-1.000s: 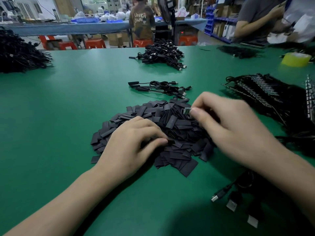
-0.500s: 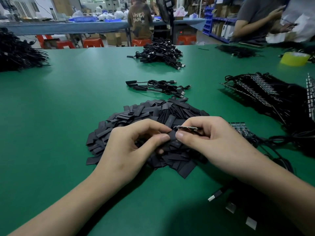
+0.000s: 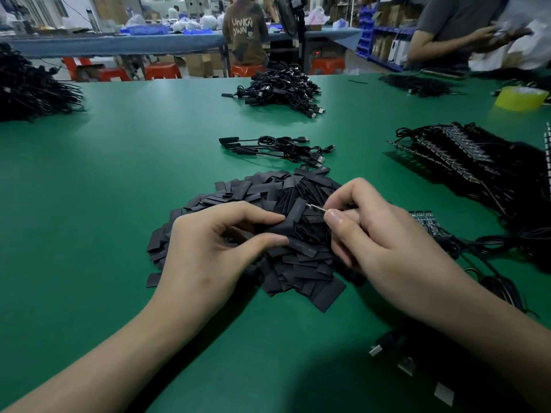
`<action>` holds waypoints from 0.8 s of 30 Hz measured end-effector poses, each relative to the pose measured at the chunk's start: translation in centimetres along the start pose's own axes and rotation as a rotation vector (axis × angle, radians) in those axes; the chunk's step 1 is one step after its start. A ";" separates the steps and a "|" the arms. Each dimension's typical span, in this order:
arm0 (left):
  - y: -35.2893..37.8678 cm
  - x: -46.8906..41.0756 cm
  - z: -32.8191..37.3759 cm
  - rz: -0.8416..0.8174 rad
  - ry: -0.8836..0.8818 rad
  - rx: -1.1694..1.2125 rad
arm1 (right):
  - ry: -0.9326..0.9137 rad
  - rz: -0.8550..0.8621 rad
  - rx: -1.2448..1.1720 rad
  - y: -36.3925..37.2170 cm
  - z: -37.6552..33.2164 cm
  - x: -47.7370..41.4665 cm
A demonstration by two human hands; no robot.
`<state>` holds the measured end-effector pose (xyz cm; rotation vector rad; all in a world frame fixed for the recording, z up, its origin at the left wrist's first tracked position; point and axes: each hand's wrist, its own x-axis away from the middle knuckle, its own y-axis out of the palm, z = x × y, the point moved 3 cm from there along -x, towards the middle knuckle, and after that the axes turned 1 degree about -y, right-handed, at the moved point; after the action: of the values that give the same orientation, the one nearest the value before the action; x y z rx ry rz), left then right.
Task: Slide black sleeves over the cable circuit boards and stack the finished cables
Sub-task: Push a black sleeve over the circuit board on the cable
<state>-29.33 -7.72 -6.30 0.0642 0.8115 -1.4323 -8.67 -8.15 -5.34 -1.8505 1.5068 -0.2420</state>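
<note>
Green matte sheeting covers the wide table. On its far side a person's olive shirt reads "UNKN OWN" in pale letters. Tangled black cable heaps lie at the far left, the far middle and the right, the right one bristling with rows of bare boards. In the near middle spreads a loose pile of flat, dull black rectangular sleeves. Just beyond it a small stack of sleeved cables lies side by side, plugs pointing right.

Above the pile, the left hand has its grip closed on one black sleeve, pinched between thumb and forefinger and tilted up to the right. The right hand grips a thin circuit board edge-on between thumb and fingers, its silvery end right at the sleeve's upper end. Whether it has entered the sleeve cannot be told. A small green board lies just right of that hand.
</note>
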 end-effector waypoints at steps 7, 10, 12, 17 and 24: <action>0.2 0.0 0.1 -0.004 0.003 -0.011 | 0.053 0.046 -0.121 0.0 0.1 -0.1; 0.4 0.1 0.2 -0.007 0.007 -0.007 | 0.081 -0.002 -0.172 0.1 0.4 -0.2; 0.4 0.1 0.2 -0.007 0.009 -0.008 | 0.099 -0.046 -0.189 0.3 0.7 -0.2; 0.4 0.2 0.3 -0.007 0.015 -0.032 | 0.171 -0.144 -0.298 0.4 1.1 -0.3; 0.3 0.2 0.8 -0.069 0.189 -0.211 | 0.227 -0.211 -0.458 0.4 1.0 -0.2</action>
<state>-28.73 -8.24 -5.91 0.0102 1.1263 -1.4119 -8.44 -7.52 -6.24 -2.4200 1.6158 -0.2248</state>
